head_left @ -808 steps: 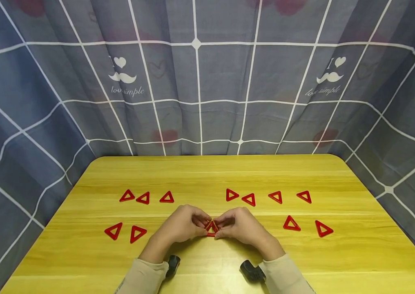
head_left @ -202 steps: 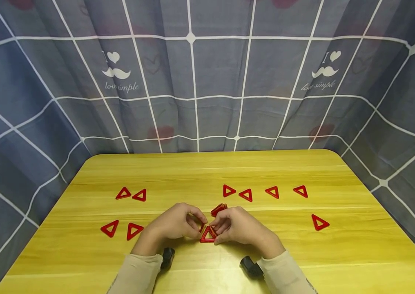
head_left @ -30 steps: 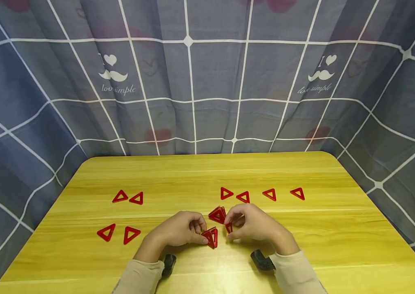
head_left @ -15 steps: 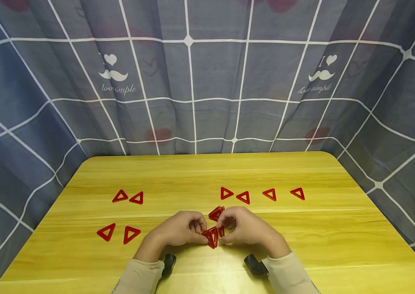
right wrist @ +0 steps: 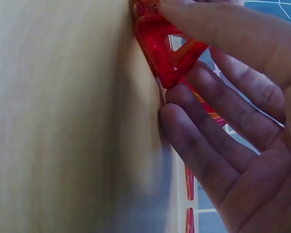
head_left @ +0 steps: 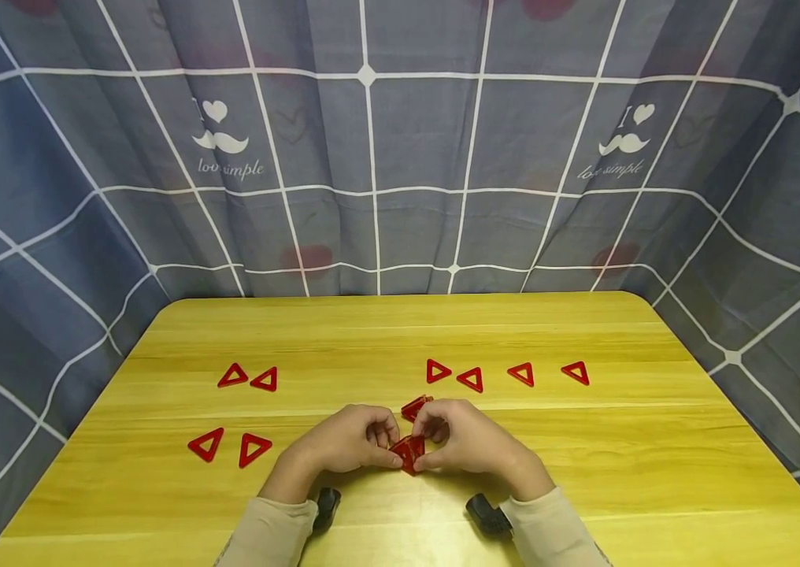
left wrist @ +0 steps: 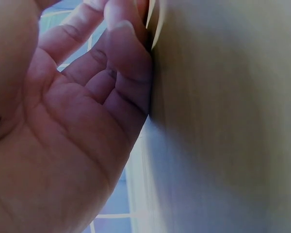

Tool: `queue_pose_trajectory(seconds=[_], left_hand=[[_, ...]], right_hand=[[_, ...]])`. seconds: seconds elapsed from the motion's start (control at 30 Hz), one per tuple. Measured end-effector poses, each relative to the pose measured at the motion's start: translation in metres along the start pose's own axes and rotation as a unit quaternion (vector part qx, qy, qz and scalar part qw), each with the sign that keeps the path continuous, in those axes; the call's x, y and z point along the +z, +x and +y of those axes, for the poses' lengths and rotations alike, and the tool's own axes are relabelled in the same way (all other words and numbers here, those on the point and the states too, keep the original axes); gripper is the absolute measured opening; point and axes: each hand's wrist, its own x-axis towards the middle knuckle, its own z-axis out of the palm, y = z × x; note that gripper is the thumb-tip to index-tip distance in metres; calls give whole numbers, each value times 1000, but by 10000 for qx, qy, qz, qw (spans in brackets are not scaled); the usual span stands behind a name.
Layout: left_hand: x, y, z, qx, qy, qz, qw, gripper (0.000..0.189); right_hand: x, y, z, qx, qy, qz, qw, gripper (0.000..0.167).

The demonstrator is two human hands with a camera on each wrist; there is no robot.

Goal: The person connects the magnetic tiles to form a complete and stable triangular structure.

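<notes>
At the near middle of the table, my two hands meet over a small upright cluster of red translucent triangle tiles (head_left: 409,454) with open centres. My left hand (head_left: 349,441) pinches its left side between thumb and fingers. The thumb and forefinger of my right hand (head_left: 478,442) hold a tile against its right side. In the right wrist view that red triangle tile (right wrist: 160,53) stands tilted by the thumb, other fingers loosely bent. The left wrist view shows the left palm (left wrist: 68,131); its fingertips are mostly cut off. Just behind, a second red cluster (head_left: 415,407) is partly hidden by the right hand.
Loose red triangle tiles lie flat on the yellow wooden table (head_left: 343,339): two at back left (head_left: 233,376), two nearer left (head_left: 254,450), and several in a row at back right (head_left: 520,373). A grey checked curtain (head_left: 414,157) surrounds the table's back and sides.
Over the last second my right hand moved left, bringing a tile against the cluster; the left stayed put. Since the oldest frame, a second cluster appeared behind and several loose tiles left the table.
</notes>
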Motion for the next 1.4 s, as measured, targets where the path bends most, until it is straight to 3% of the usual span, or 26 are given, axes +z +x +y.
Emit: queue_pose_trajectory(seconds=[0.27,0.43,0.83,1.1,1.23,1.4], left_hand=[[0,1,0,62,85,21,9999,22],[0,1,0,87,254,145,9995,21],[0,1,-2,-97,530,798,9954,19],[-1,4,-2,-336,683,1204,9898,20],[-10,-2,-2,-403,407,1084,9925,27],[-35,-24,-6,-523,166,1013,9933,35]], right_hand=[[0,2,-1,-63,-12,36,10000,42],[1,3,-1,-148,-317,171,9992,35],[9,7,-4,-283,-891,734,9929,26],[10,8,-4,-208,-537,479,9972,47],[10,8,-3,-123,-465,324,9983,54],[11,8,-5,-34,-603,232,9979,57]])
